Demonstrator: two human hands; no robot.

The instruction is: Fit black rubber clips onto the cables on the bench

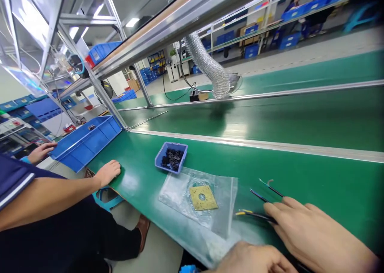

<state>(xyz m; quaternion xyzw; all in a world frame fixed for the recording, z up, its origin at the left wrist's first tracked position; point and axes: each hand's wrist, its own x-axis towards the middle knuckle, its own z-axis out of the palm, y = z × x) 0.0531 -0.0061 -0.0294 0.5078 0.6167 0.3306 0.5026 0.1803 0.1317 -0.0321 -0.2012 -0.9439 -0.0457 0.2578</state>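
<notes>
At the lower right, my right hand (312, 229) is closed over several black cables (262, 216). Their ends stick out to the left past my fingers, with thin coloured wires fanned out, one yellow, one blue and one green. My left hand (255, 261) is at the bottom edge, partly cut off and a little blurred. Its fingers are curled in; what they hold is hidden, though a dark cable runs close to them. Left of my hands a clear plastic bag (177, 193) lies flat, with a yellowish square plate (196, 201) with a round centre hole on it.
A small blue bin (158, 161) of black parts stands behind the bag. Another person's hand (108, 173) rests on the green table (135, 169), near a large blue crate (87, 149). A silver duct (207, 65) hangs beyond a metal rail (240, 143).
</notes>
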